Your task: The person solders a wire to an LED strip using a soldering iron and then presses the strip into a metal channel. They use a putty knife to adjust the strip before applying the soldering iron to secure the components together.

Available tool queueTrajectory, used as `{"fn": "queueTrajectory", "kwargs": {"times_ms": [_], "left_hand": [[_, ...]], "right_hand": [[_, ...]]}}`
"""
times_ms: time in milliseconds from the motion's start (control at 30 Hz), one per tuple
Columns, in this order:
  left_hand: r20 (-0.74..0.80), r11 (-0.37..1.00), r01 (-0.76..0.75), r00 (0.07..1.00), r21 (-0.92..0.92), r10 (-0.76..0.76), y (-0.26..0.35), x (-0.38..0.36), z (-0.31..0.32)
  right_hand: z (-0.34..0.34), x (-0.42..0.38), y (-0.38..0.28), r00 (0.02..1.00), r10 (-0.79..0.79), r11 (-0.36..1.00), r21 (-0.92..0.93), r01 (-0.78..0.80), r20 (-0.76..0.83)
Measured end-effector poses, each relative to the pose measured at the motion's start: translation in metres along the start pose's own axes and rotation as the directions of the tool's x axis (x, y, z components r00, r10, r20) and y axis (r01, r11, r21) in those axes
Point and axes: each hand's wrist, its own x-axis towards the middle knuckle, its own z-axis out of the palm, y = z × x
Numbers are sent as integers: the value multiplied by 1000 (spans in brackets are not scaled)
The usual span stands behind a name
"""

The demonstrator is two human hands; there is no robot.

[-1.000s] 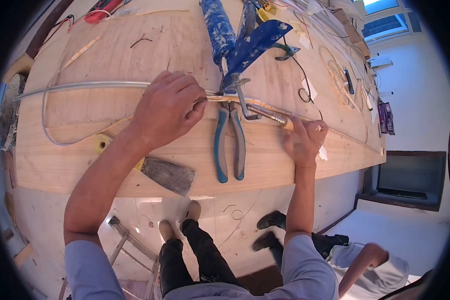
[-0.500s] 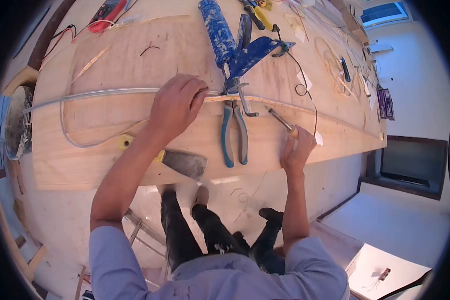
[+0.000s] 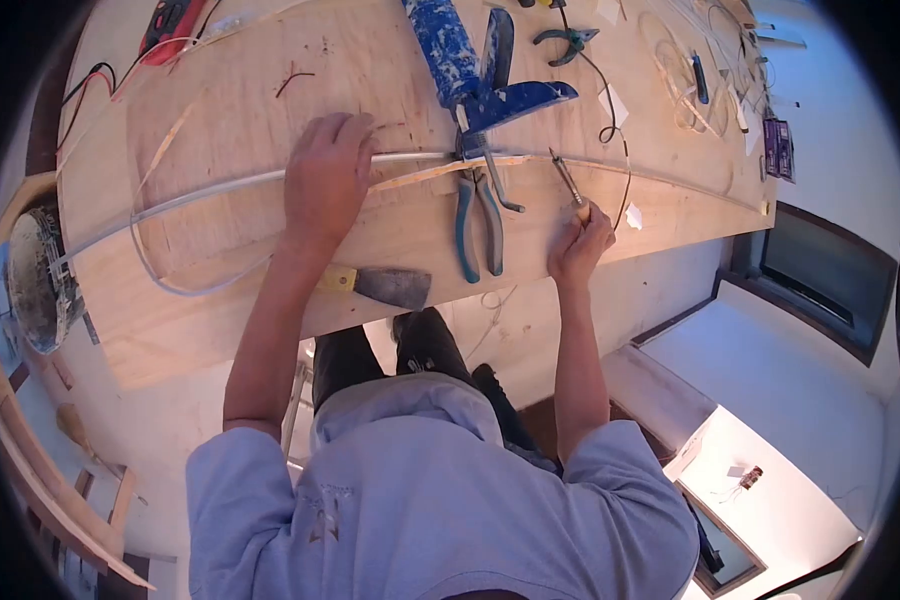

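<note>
My left hand is closed over the near part of the board, its fingers curled. A thin reddish line shows at its fingertips, and what they grip is hidden. From beneath this hand a thin light strip runs right, over the jaws of teal-handled pliers. My right hand is closed on the wooden handle of a soldering iron, its metal tip pointing up and left near the strip. A blue caulking gun, spattered white, lies just beyond the pliers.
A yellow-handled scraper lies by the near edge of the wooden worktop. Clear tubing curves across the left. Farther back are a red meter, small cutters and a black cord.
My view has shifted, and the bench sits higher in it. My left hand has moved left relative to the pliers; the soldering iron's tip has come closer to the strip.
</note>
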Motion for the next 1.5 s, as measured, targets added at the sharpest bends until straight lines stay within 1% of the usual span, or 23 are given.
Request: {"fn": "queueTrajectory", "kwargs": {"times_ms": [100, 200, 300, 400, 500, 600, 700, 800, 900, 1000, 1133, 1300, 1400, 1500], "left_hand": [[-85, 992, -53, 994, 117, 63, 15, -4, -3], [151, 983, -27, 987, -184, 56, 41, -38, 12], [241, 979, 66, 970, -191, -18, 72, -58, 22], [46, 995, 80, 996, 54, -82, 86, -58, 22], [0, 970, 62, 998, 234, -64, 85, -49, 20], [64, 966, 43, 996, 256, -61, 77, -48, 24], [110, 987, 42, 992, 158, -60, 69, -52, 26], [61, 980, 121, 989, 158, -132, 80, -48, 23], [29, 979, 154, 987, 131, -159, 86, -42, 23], [56, 972, 117, 990, 203, -131, 82, -37, 27], [54, 979, 112, 991, 168, -123, 79, -32, 29], [68, 979, 93, 992, 182, -107, 78, -30, 30], [69, 975, 146, 985, 169, -159, 78, -33, 27], [90, 979, 155, 982, 131, -167, 76, -35, 24]], "right_hand": [[-1, -1, 0, 998, 45, 999, 7, -46, 33], [-1, 0, 0, 999, 26, 1000, 15, -26, 20], [-1, 3, -1, 1000, 7, 1000, 12, -6, -19], [-1, 4, -1, 999, 6, 1000, 24, -5, -35], [-2, 4, 1, 999, 28, 996, 80, -26, -26], [-1, 4, 3, 999, 42, 994, 104, -39, -28], [-1, 3, 5, 998, 56, 988, 145, -51, -30], [-5, 4, 4, 998, 67, 983, 170, -63, -15], [-4, 4, 5, 997, 78, 979, 190, -75, -11], [-5, 4, 5, 997, 72, 976, 206, -68, -12], [-7, 3, 6, 997, 74, 974, 214, -73, 5], [-7, 4, 7, 997, 70, 972, 223, -71, 11], [-7, 3, 7, 996, 80, 972, 222, -83, 25], [-4, 4, 7, 996, 85, 968, 239, -75, -32]]}}
